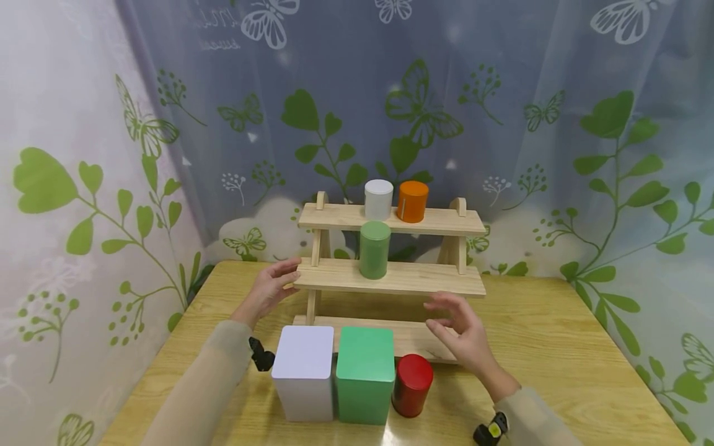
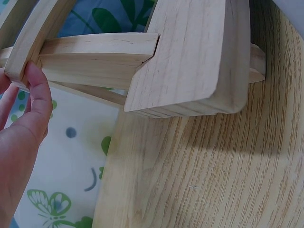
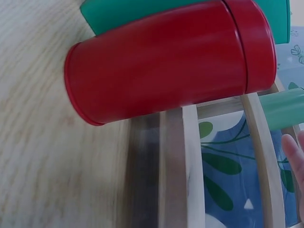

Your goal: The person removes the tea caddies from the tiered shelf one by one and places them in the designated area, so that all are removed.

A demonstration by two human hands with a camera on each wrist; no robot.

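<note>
A three-tier wooden display stand [image 1: 435, 279] stands in the middle of the table. My left hand [image 1: 270, 290] holds the left end of its middle shelf, and the left wrist view shows the fingers [image 2: 39, 92] pinching the board's end. My right hand [image 1: 462, 331], fingers loosely bent, is off the stand's right front and holds nothing. A light green round tin [image 1: 374, 251] sits on the middle shelf. On the top shelf are a white round tin [image 1: 379, 201] and an orange one [image 1: 413, 203]. Nearest the right hand is a red round tin [image 1: 413, 387].
In front of the stand, a white square tin [image 1: 304, 371] and a green square tin [image 1: 365, 378] stand beside the red tin, partly hiding the lowest shelf. The wooden table [image 1: 558, 359] meets a patterned curtain [image 1: 346, 93] behind and at both sides.
</note>
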